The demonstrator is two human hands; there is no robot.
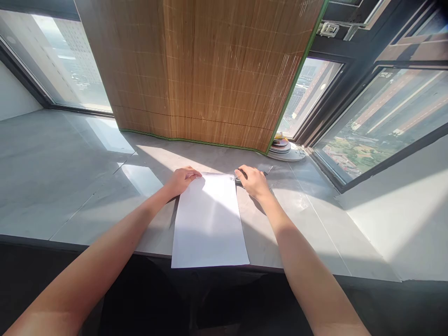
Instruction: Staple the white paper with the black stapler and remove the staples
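Observation:
A white sheet of paper [210, 224], perhaps a stack, lies on the grey tiled sill, its near edge hanging slightly past the front. My left hand [184, 181] is closed at the paper's far left corner, thumb and fingers pinching that edge. At the far right corner, my right hand [254, 181] wraps around a small black tool [239, 181]. Its front end meets the paper's corner, where small dark marks show. Most of the tool is hidden under my fingers, with a thin end sticking out to the right, so its exact kind is unclear.
A brown bamboo blind [203, 74] with green edging hangs behind the sill [87, 186]. Several stacked plates or discs [285, 150] stand in the far right corner. Windows [385, 116] flank the blind, and a white wall [413, 210] closes the right side.

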